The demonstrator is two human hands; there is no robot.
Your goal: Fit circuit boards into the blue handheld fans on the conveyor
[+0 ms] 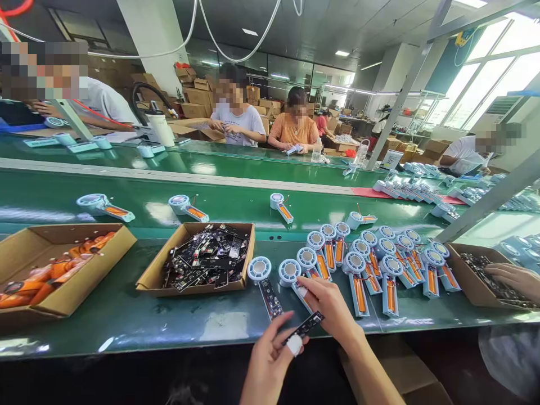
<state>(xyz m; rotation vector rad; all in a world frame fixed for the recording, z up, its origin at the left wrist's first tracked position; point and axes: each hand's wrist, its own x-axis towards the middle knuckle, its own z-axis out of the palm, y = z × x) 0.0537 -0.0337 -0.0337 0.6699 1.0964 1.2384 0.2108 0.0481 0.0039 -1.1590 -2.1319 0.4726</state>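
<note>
At the far left of the green bench [160, 329], we locate a carton [90, 273] of orange-wrapped parts [54, 273]. Next stands a second carton [250, 254] filled with loose black boards [206, 256]. Just beside it lies a fan unit [260, 271] with a board along its handle. Our left hand [274, 349] grips a single circuit board [304, 327], tilted, above the bench's front edge. Our right hand [331, 306] is at the handle of the adjacent blue housing [290, 271]; we cannot tell whether its fingers pinch it. Further right, we find grouped housings [353, 262] with orange inserts, then a co-worker's hand [512, 278] over a third carton [475, 289].
</note>
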